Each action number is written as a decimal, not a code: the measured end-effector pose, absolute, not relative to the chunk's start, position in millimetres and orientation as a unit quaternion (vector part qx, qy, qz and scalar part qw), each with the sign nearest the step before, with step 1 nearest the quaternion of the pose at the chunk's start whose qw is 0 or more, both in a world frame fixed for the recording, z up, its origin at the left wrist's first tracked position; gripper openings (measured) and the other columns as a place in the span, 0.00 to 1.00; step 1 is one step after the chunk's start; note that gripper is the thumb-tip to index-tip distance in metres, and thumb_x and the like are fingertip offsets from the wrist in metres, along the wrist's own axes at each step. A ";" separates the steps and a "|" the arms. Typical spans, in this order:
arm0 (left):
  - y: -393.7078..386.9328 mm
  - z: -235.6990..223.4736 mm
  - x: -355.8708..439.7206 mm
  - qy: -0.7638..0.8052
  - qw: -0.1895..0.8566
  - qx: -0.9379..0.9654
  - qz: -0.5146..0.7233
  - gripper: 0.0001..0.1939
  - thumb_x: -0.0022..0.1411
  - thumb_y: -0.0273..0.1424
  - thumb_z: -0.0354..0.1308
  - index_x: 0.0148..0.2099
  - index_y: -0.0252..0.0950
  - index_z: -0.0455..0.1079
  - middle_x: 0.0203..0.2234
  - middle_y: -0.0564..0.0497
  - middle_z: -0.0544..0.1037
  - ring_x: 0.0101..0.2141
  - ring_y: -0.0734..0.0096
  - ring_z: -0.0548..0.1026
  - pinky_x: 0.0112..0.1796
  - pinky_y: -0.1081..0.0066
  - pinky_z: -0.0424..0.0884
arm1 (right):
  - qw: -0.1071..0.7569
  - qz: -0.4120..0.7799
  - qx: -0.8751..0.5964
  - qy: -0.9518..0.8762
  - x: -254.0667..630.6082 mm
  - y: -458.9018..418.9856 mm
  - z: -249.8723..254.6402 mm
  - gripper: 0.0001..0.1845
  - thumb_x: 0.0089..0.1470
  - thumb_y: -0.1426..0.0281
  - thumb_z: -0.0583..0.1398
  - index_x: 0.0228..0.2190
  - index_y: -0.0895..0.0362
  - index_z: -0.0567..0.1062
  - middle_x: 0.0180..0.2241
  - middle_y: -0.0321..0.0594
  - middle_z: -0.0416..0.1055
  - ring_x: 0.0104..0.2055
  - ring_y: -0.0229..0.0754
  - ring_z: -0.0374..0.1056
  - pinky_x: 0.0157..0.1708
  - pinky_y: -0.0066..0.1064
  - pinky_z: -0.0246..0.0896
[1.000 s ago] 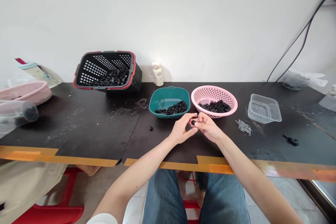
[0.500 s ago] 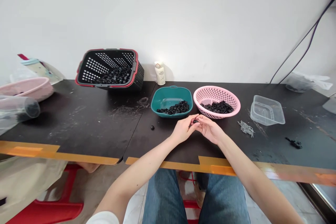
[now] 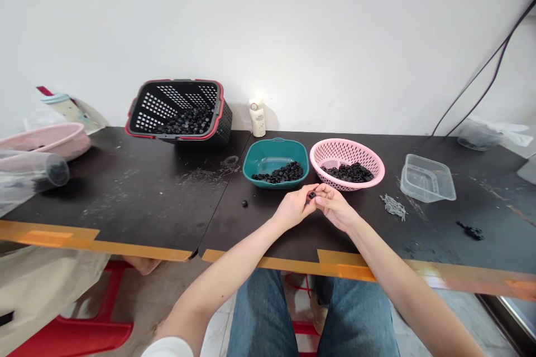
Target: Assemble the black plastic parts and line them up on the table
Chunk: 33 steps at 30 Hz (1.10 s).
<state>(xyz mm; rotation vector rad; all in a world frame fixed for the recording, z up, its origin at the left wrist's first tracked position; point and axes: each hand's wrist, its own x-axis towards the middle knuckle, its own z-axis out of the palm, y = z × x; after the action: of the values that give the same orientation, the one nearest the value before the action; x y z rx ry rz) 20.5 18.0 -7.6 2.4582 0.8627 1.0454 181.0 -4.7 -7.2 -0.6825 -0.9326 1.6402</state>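
My left hand (image 3: pixel 294 206) and my right hand (image 3: pixel 337 210) meet over the dark table, fingertips closed around one small black round part (image 3: pixel 312 195). Its details are partly covered by the fingers. Just beyond my hands stand a teal basin (image 3: pixel 255 163) and a pink perforated basket (image 3: pixel 379 163). Small black pieces (image 3: pixel 286 173) lie heaped in the basin, and more black pieces (image 3: pixel 352 172) fill the bottom of the pink basket. One loose black round part (image 3: pixel 244 203) rests on the table to the left of my hands.
At the back left a black basket with red trim (image 3: pixel 226 122) holds many black parts. A white bottle (image 3: pixel 257 119) stands by the wall. On the right are a pile of grey pins (image 3: pixel 393 207), a clear plastic box (image 3: pixel 427 178) and a black cluster (image 3: pixel 470 231). Orange tape (image 3: pixel 343 265) lines the table edge.
My right thumb and fingers have shifted slightly around the black part, which shows a little differently between the fingertips. The whole view has moved slightly; the containers stay put.
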 end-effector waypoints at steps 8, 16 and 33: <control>17.0 -9.0 21.7 0.285 0.187 0.863 0.372 0.18 0.66 0.34 0.47 0.55 0.35 0.60 0.42 0.45 0.76 0.37 0.66 0.76 0.38 0.67 0.72 | 0.549 0.675 -0.306 -0.387 179.3 -6.1 -6.9 0.17 0.39 0.73 0.70 0.24 0.54 0.66 0.28 0.30 0.73 0.32 0.35 0.72 0.35 0.27 0.68; 18.8 -7.7 20.9 0.283 0.204 0.862 0.367 0.19 0.66 0.35 0.47 0.57 0.36 0.59 0.41 0.47 0.76 0.34 0.69 0.76 0.38 0.69 0.73 | 0.546 0.680 -0.303 -0.385 177.7 -4.2 -7.1 0.18 0.38 0.72 0.70 0.25 0.53 0.65 0.28 0.29 0.72 0.34 0.36 0.72 0.38 0.28 0.68; 3.7 3.0 -45.8 0.353 0.025 0.904 0.240 0.14 0.66 0.38 0.49 0.43 0.38 0.74 0.31 0.49 0.78 0.33 0.70 0.76 0.35 0.73 0.69 | 0.473 0.620 -0.402 -0.480 173.1 -4.3 -12.7 0.12 0.44 0.63 0.66 0.29 0.56 0.75 0.35 0.41 0.77 0.39 0.42 0.72 0.44 0.37 0.65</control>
<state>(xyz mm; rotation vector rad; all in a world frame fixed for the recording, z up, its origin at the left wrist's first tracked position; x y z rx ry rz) -45.8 3.7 3.0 2.7948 1.0926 0.7419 173.1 -4.3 -12.7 -0.9831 -1.1736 1.5179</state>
